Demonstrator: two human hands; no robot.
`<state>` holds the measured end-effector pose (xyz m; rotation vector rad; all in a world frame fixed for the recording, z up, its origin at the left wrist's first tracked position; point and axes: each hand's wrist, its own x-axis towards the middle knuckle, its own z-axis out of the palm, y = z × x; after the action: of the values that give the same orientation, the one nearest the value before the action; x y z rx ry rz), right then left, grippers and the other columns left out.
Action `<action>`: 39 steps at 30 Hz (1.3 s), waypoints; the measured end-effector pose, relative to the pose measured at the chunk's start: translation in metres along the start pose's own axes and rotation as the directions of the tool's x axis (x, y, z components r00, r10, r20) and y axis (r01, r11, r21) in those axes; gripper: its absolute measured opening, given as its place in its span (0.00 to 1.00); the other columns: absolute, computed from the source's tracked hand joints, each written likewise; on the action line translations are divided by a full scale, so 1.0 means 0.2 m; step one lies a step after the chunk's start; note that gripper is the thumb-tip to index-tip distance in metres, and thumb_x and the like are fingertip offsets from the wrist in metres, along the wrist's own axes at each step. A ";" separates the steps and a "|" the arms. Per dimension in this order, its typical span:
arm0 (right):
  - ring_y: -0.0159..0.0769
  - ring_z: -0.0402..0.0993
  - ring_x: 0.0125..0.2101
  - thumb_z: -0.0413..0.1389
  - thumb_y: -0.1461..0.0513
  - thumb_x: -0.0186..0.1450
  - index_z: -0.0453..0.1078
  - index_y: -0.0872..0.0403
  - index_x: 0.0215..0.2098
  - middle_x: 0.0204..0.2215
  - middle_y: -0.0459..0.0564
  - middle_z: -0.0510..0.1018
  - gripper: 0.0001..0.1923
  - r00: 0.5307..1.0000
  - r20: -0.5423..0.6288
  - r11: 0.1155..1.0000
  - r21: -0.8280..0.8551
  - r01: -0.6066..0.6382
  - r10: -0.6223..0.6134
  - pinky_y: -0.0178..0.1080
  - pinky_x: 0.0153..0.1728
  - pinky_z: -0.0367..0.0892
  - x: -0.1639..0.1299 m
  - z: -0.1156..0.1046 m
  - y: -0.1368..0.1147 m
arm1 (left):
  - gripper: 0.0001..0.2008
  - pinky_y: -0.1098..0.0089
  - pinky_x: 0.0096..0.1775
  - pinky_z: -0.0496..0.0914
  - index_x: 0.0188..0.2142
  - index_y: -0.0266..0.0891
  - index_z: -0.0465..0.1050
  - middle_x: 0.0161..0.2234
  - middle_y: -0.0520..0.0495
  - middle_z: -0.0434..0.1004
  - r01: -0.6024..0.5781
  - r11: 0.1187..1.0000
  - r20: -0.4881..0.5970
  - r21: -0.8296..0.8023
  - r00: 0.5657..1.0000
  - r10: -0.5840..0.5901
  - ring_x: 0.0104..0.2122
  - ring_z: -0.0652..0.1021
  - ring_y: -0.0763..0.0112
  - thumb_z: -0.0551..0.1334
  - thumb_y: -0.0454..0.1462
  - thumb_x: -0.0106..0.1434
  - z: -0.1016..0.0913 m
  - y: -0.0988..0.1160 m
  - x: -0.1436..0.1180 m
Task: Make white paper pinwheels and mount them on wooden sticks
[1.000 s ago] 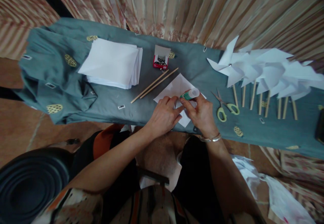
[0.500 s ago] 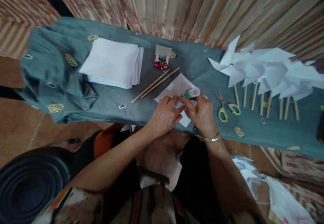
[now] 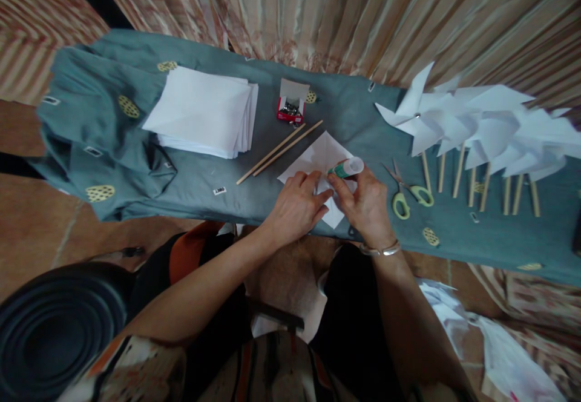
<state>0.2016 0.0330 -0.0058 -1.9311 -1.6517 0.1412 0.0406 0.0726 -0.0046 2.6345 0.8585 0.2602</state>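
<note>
Gluing seems the present step — the right hand [image 3: 370, 205] grips the glue stick [image 3: 348, 168], the left hand [image 3: 295, 205], grip unclear, touches the paper [image 3: 313, 154] — and further strokes would need it flat.

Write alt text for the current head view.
The right hand holds a green-labelled tube over white paper where the left hand rests. Two wooden sticks, scissors, an open red box, stacked sheets and white pinwheels lie nearby on patterned cloth.
</note>
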 end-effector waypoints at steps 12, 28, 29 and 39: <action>0.44 0.77 0.34 0.52 0.46 0.67 0.72 0.56 0.39 0.32 0.55 0.80 0.21 0.997 0.029 0.996 0.042 -0.074 0.073 0.44 0.37 0.69 -0.01 -0.02 0.00 | 0.19 0.53 0.48 0.67 0.55 0.41 0.71 0.58 0.35 0.64 -0.004 1.000 -0.013 0.018 1.000 0.005 0.50 0.68 0.52 0.59 0.40 0.66 0.01 0.00 0.00; 0.29 0.77 0.30 0.68 0.53 0.54 0.72 0.51 0.28 0.28 0.41 0.79 0.13 0.857 0.170 0.194 0.935 -0.296 0.486 0.35 0.38 0.75 0.03 -0.01 0.02 | 0.19 0.49 0.52 0.65 0.55 0.39 0.72 0.59 0.33 0.63 0.000 0.990 -0.056 -0.138 0.998 -0.007 0.52 0.68 0.50 0.58 0.38 0.65 0.02 -0.02 0.00; 0.29 0.77 0.30 0.68 0.54 0.54 0.72 0.51 0.27 0.28 0.41 0.80 0.13 0.846 0.188 0.141 0.945 -0.294 0.499 0.35 0.39 0.75 0.03 -0.02 0.03 | 0.18 0.48 0.53 0.65 0.54 0.38 0.72 0.59 0.34 0.64 -0.006 0.981 -0.077 -0.196 0.997 -0.009 0.52 0.68 0.51 0.58 0.37 0.65 0.02 -0.03 -0.01; 0.32 0.80 0.34 0.69 0.56 0.54 0.75 0.51 0.31 0.31 0.43 0.83 0.10 0.825 0.361 -0.131 0.932 -0.339 0.435 0.36 0.44 0.76 0.01 -0.06 0.00 | 0.33 0.62 0.51 0.69 0.58 0.39 0.64 0.52 0.42 0.74 0.056 0.516 -0.142 -0.855 0.931 -0.337 0.44 0.74 0.67 0.57 0.26 0.51 0.04 -0.14 0.04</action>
<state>0.2079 0.0305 0.0040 -1.0200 -0.3296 1.1699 0.0348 0.0967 -0.0223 1.5659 0.8216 0.8002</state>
